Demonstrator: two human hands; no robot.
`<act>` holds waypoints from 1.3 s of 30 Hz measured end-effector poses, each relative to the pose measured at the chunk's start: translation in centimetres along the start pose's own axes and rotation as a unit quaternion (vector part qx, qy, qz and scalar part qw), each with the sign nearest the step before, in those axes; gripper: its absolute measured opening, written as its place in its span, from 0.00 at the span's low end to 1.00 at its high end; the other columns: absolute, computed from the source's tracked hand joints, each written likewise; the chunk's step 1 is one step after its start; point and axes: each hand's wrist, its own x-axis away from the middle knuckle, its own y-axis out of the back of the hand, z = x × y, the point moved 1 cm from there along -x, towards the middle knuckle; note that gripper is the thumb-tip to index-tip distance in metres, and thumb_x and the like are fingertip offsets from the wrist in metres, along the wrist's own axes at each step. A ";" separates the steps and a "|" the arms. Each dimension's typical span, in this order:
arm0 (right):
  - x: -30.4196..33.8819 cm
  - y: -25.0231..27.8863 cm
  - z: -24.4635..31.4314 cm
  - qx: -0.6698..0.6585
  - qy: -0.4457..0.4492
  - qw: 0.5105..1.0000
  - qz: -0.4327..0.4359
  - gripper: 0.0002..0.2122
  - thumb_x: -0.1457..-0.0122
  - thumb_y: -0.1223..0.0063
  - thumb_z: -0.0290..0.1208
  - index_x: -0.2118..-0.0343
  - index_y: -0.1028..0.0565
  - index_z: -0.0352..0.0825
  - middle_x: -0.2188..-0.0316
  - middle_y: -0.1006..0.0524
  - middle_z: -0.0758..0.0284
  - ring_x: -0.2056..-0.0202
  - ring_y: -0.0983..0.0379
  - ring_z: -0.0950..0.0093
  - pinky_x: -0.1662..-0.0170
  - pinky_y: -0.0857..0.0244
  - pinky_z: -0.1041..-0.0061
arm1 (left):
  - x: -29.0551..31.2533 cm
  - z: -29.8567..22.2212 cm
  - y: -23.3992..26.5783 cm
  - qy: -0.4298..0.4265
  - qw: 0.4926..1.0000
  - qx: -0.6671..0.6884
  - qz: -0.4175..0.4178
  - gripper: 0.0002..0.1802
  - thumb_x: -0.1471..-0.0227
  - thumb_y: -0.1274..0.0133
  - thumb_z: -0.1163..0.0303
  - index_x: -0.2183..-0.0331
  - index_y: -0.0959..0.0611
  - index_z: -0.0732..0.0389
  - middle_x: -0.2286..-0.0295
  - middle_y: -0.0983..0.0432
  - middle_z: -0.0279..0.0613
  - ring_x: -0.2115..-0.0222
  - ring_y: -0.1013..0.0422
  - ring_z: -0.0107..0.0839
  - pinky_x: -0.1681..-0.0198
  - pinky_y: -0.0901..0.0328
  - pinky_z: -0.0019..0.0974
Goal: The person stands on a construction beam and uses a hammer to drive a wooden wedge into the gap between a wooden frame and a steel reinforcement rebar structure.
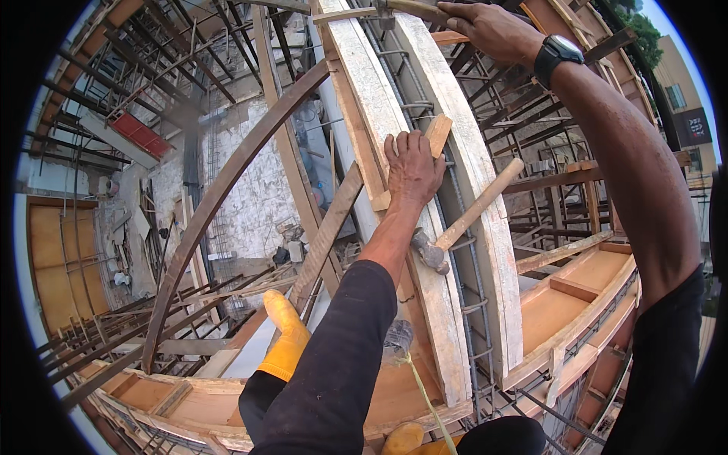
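My left hand (pixel 415 168) is closed over a short wooden strip (pixel 437 134) that lies slantwise across the top of the long formwork boards. Most of the strip is hidden under my fingers. At the top of the view my right hand (pixel 489 32), with a dark watch on the wrist, grips the wooden handle of a hammer (pixel 415 9); its metal head is over the far part of the boards, near another thin piece of wood (pixel 345 15). A second hammer (pixel 479 206) rests across the formwork nearer to me, its head on the left board and its handle pointing right.
Steel rebar (pixel 472 303) runs in the trough between the left board and right board (pixel 485 182). A curved dark timber (pixel 227 171) arches at the left. Wooden props and rubble stand far below. My yellow boot (pixel 284 334) is left of the formwork; plywood forms (pixel 561 303) lie right.
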 end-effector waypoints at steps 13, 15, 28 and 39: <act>-1.8 1.1 0.7 0.012 0.020 1.000 0.014 0.22 0.28 0.58 0.44 0.35 0.31 0.42 0.58 0.17 0.56 0.61 0.19 0.64 0.52 0.27 0.67 | -0.3 -0.1 -0.2 0.002 1.000 0.009 0.015 0.27 0.48 0.41 0.56 0.53 0.23 0.64 0.50 0.30 0.45 0.44 0.39 0.43 0.33 0.59 0.58; 0.3 -0.1 1.0 0.017 0.007 0.998 0.061 0.21 0.27 0.59 0.41 0.34 0.32 0.43 0.57 0.17 0.57 0.61 0.18 0.64 0.53 0.26 0.65 | 0.4 0.2 -0.2 0.005 1.000 0.006 0.021 0.27 0.48 0.41 0.56 0.53 0.24 0.65 0.50 0.31 0.46 0.44 0.39 0.44 0.34 0.58 0.57; 0.5 -0.2 1.4 -0.023 -0.017 0.998 0.058 0.22 0.27 0.60 0.40 0.33 0.35 0.44 0.63 0.18 0.59 0.63 0.19 0.63 0.52 0.26 0.62 | 0.3 0.4 0.1 0.006 1.000 0.020 0.020 0.28 0.48 0.41 0.57 0.52 0.24 0.66 0.49 0.30 0.47 0.44 0.39 0.45 0.33 0.59 0.58; -2.1 1.5 -0.1 0.030 0.066 0.997 0.024 0.22 0.27 0.60 0.43 0.32 0.35 0.47 0.56 0.18 0.57 0.59 0.19 0.62 0.49 0.28 0.65 | -0.2 0.0 -0.3 0.007 0.999 0.032 0.013 0.28 0.48 0.41 0.56 0.52 0.24 0.66 0.49 0.30 0.47 0.44 0.38 0.44 0.32 0.61 0.58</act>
